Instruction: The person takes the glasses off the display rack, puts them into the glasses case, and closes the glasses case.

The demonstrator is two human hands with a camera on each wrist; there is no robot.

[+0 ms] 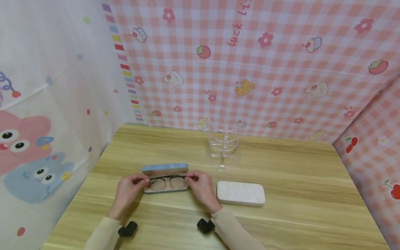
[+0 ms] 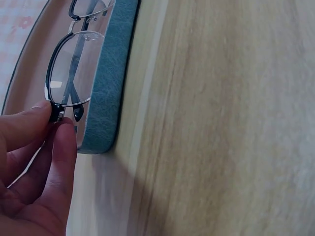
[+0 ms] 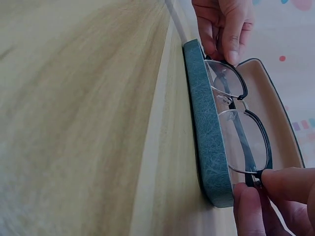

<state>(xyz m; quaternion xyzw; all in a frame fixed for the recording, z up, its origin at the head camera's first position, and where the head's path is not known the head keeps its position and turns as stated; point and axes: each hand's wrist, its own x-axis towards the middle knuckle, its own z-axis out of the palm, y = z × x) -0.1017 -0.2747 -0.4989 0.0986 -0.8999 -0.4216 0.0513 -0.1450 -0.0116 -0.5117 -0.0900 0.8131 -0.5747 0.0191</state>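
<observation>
A pair of black-and-metal framed glasses (image 1: 167, 182) sits at the mouth of an opened blue glasses case (image 1: 165, 167) with a beige lining. My left hand (image 1: 130, 189) pinches the left end of the frame between thumb and fingers. At the opposite end, my right hand (image 1: 202, 187) pinches the other hinge corner. Folded temples (image 2: 74, 73) cross behind the lenses in the left wrist view. In the right wrist view, the case's teal front wall (image 3: 209, 128) stands close below the lenses, and both hands hold the frame ends.
A closed white glasses case (image 1: 240, 193) lies right of my right hand. Farther back stands a clear plastic display stand (image 1: 224, 147). The wooden table (image 1: 297, 208) meets a checked cloth backdrop (image 1: 218, 80). Black wrist mounts (image 1: 127, 229) show near both sleeves.
</observation>
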